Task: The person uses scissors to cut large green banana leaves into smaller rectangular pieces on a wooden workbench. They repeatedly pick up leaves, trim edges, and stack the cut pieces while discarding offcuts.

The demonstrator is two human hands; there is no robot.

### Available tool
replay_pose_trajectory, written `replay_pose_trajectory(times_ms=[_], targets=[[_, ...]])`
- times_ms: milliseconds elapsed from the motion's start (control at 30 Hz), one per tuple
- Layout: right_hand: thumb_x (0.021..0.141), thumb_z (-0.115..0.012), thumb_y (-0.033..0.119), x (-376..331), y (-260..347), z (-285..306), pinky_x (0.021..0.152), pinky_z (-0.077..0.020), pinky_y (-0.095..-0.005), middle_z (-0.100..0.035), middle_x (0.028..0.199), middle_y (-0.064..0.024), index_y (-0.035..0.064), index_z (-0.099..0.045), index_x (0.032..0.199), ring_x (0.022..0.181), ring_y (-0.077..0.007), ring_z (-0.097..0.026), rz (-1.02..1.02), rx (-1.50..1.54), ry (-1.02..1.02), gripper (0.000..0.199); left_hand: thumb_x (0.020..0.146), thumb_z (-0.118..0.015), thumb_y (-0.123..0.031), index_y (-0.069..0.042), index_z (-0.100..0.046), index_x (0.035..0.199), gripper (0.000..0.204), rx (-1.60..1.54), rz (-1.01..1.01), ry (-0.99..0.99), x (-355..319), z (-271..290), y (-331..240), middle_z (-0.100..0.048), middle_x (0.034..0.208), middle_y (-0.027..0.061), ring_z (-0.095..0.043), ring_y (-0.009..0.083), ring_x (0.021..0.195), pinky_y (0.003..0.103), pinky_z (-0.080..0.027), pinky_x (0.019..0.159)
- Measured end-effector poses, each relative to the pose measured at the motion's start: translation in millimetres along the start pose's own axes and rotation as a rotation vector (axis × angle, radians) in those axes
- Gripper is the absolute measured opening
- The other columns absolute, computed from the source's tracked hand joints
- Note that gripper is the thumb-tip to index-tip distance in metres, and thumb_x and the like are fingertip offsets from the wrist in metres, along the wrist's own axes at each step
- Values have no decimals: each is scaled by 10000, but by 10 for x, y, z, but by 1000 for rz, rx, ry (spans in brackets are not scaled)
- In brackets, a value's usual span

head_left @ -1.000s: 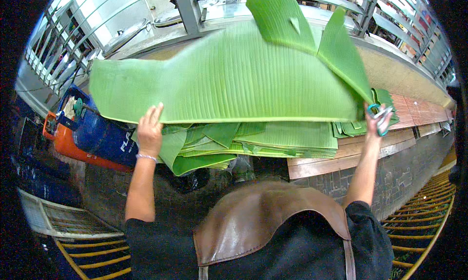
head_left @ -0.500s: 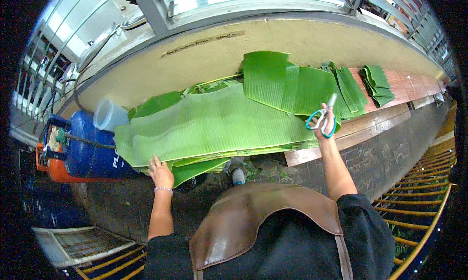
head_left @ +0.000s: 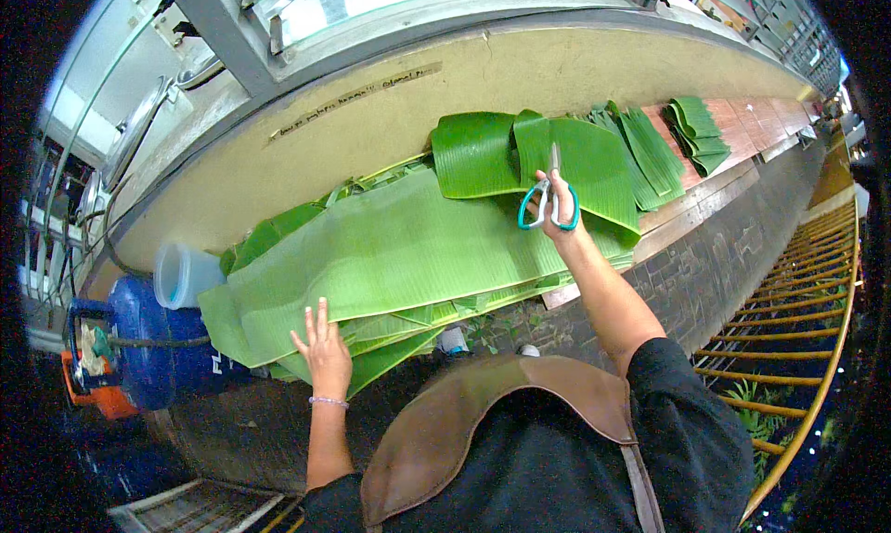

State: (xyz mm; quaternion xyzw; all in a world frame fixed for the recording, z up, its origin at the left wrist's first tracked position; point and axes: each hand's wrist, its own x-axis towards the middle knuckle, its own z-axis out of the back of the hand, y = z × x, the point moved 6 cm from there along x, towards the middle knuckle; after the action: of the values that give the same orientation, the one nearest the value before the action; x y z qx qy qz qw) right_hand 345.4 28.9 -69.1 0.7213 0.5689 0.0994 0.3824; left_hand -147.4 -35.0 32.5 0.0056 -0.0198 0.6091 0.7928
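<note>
Leaf (head_left: 371, 245) in the head view lies pale atop a stack (head_left: 418, 321), reaching left past the visible near corner of the boards (head_left: 705, 189). Its long axis slants from lower left to upper right, ahead of the left hand (head_left: 327, 352) and beneath the right hand (head_left: 559, 208). Left: nearer the leaf's near edge, fingers spread, gripping nothing; contact unclear. Right: curled around scissors (head_left: 555, 162), blades toward the wall (head_left: 557, 69).

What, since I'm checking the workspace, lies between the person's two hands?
In the head view, a broad pale-green leaf stretches between the left hand and the right hand, which holds scissors.
</note>
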Motion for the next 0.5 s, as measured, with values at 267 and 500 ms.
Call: replay_pose_trajectory(times_ms=[267, 500], targets=[[957, -490, 356, -646, 1574, -985, 1049, -350, -570, -595, 1202, -203, -10, -478, 1253, 1117, -397, -549, 208, 333, 454, 472, 827, -501, -7, 21, -539, 1099, 276, 69, 241, -272, -13, 235, 915, -249, 1534, 76, -254, 278, 1406, 619, -184, 1086], [974, -436, 363, -489, 2922, 407, 1101, -220, -628, -551, 1268, -190, -58, -442, 1272, 1197, -358, -499, 598, 608, 86, 515, 841, -489, -9, 2, -487, 1257, 416, 156, 477, -389, -273, 183, 1238, -205, 1552, 16, -299, 249, 1388, 637, -264, 1037]])
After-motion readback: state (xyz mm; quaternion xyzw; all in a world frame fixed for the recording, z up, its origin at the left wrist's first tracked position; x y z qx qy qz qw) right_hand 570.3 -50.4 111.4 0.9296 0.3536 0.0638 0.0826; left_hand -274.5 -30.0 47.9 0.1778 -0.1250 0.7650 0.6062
